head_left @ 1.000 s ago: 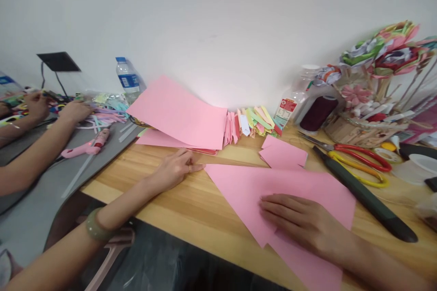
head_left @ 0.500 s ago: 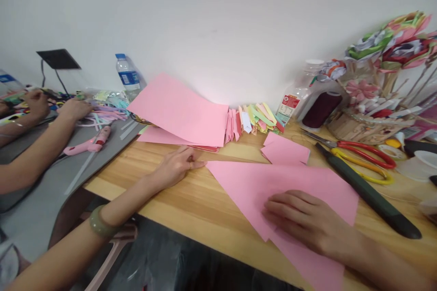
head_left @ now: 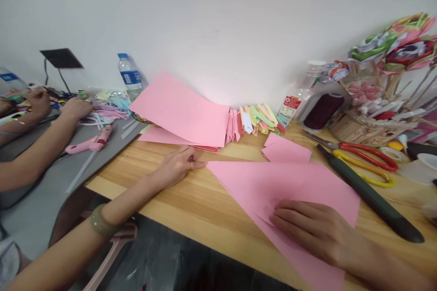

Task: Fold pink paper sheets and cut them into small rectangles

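Note:
A large sheet of pink paper (head_left: pixel 252 182), folded over on itself, lies on the wooden table with its lower part reaching past the front edge. At its left corner my left hand (head_left: pixel 175 166) touches the paper with one outstretched finger, the other fingers curled. My right hand (head_left: pixel 307 227) rests on the lower right of the sheet, fingers close together on the edge of the folded layer, which curls up slightly by the fingertips; its thumb is hidden. Just beyond the sheet lies a smaller folded pink paper (head_left: pixel 287 149).
Pink sheets (head_left: pixel 184 113) are stacked at the back, beside folded paper strips (head_left: pixel 261 118). Red-and-yellow scissors (head_left: pixel 368 157) and a dark green long-handled tool (head_left: pixel 372 198) lie right, near a thread spool (head_left: pixel 322 111) and paper flowers (head_left: pixel 406 50). Another person's hands (head_left: pixel 77 107) work left, near a pink glue gun (head_left: pixel 90 144).
My right hand has slid a little right and toward me, and the upper layer's edge under it has shifted inward from the lower layer. My left hand stays at the corner.

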`<state>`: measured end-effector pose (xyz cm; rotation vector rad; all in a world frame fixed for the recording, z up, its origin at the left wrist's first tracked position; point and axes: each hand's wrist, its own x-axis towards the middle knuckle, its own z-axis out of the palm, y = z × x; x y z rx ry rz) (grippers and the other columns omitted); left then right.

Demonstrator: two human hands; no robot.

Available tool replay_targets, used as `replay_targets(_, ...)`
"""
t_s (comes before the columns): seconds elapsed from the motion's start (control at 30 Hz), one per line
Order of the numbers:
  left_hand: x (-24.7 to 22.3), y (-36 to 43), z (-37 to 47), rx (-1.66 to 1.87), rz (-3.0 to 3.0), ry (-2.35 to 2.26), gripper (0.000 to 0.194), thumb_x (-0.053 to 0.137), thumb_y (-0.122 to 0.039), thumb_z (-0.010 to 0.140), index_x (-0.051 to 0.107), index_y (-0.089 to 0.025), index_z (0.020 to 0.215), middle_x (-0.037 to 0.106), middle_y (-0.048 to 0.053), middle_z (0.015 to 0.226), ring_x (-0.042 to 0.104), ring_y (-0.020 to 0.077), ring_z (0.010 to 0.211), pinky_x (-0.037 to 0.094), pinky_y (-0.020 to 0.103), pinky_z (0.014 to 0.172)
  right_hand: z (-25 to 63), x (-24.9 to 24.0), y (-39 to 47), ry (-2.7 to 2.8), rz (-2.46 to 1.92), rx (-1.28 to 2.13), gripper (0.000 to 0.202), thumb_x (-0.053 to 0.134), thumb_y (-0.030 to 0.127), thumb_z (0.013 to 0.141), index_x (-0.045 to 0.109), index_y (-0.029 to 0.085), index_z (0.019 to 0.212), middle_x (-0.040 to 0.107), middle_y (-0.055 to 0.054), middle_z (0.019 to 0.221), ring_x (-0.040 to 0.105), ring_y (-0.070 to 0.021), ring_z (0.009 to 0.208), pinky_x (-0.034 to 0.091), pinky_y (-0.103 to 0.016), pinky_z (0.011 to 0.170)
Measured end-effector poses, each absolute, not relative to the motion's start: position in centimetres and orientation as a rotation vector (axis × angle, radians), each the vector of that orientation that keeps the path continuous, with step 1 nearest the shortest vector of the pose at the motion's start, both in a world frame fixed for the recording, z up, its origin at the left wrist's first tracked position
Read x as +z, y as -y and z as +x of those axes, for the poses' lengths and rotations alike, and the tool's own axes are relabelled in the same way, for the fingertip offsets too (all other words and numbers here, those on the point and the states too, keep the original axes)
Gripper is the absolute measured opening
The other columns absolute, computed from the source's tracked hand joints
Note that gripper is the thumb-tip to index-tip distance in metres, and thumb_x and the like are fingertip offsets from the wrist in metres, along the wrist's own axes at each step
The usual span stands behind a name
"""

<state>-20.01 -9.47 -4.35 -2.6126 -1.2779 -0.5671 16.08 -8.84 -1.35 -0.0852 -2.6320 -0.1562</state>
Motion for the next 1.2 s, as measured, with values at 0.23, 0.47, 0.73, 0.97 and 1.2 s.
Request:
replay_targets(0.23, -4.5, 9.5, -20.0, -0.581, -2.597, 1.285, 0.043, 0.035, -0.006, 0.089, 0.06, -0.033, 0.111, 0.049, 0.002, 0.081, 0.044, 0.0126, 0.076, 0.037, 0.023, 0.065, 15.4, -1.0, 10.7, 2.621, -0.287, -0.216, 0.034, 0.027, 0.01, 0.091, 0.061, 0.015, 0.088, 0.067, -0.006, 0.076, 0.062, -0.0154, 0.074, 0.051, -0.028, 0.065)
replay_targets(0.47, -4.5, 9.5, -20.1, -0.594, -2.604, 1.286, 0.041, 0.037, -0.007, 0.089, 0.061, -0.033, 0.11, 0.049, 0.003, 0.082, 0.044, 0.0127, 0.076, 0.038, 0.024, 0.065, 14.7, -0.8, 12.1, 2.592, -0.277, -0.228, 0.041, 0.022, 0.009, 0.091, 0.062, 0.015, 0.086, 0.066, -0.005, 0.073, 0.06, -0.0151, 0.071, 0.048, -0.027, 0.065)
replay_targets(0.73, -4.3, 9.6, -19.9, -0.604, -2.598, 1.293, 0.042, 0.036, -0.006, 0.089, 0.062, -0.032, 0.108, 0.049, 0.003, 0.081, 0.044, 0.0124, 0.076, 0.037, 0.023, 0.064, 14.9, -1.5, 11.9, 2.641, -0.208, -0.153, 0.043, 0.019, 0.01, 0.092, 0.061, 0.016, 0.087, 0.062, -0.006, 0.072, 0.056, -0.0151, 0.072, 0.046, -0.028, 0.065)
replay_targets(0.97, -4.7, 9.4, -20.3, -0.607, -2.621, 1.319, 0.043, 0.038, -0.005, 0.087, 0.062, -0.034, 0.108, 0.049, 0.003, 0.083, 0.044, 0.0132, 0.078, 0.037, 0.024, 0.066, 14.6, -0.8, 12.0, 2.598, -0.192, -0.173, 0.045, 0.019, 0.009, 0.092, 0.061, 0.014, 0.076, 0.062, -0.006, 0.066, 0.053, -0.0151, 0.063, 0.045, -0.028, 0.061)
replay_targets(1.2, -4.9, 9.3, -20.3, -0.609, -2.604, 1.332, 0.041, 0.04, -0.006, 0.087, 0.062, -0.034, 0.107, 0.048, 0.002, 0.083, 0.044, 0.0126, 0.077, 0.037, 0.023, 0.066, 14.4, -0.7, 11.9, 2.587, -0.212, -0.219, 0.045, 0.018, 0.009, 0.093, 0.061, 0.014, 0.078, 0.064, -0.005, 0.067, 0.055, -0.0149, 0.06, 0.045, -0.028, 0.06)
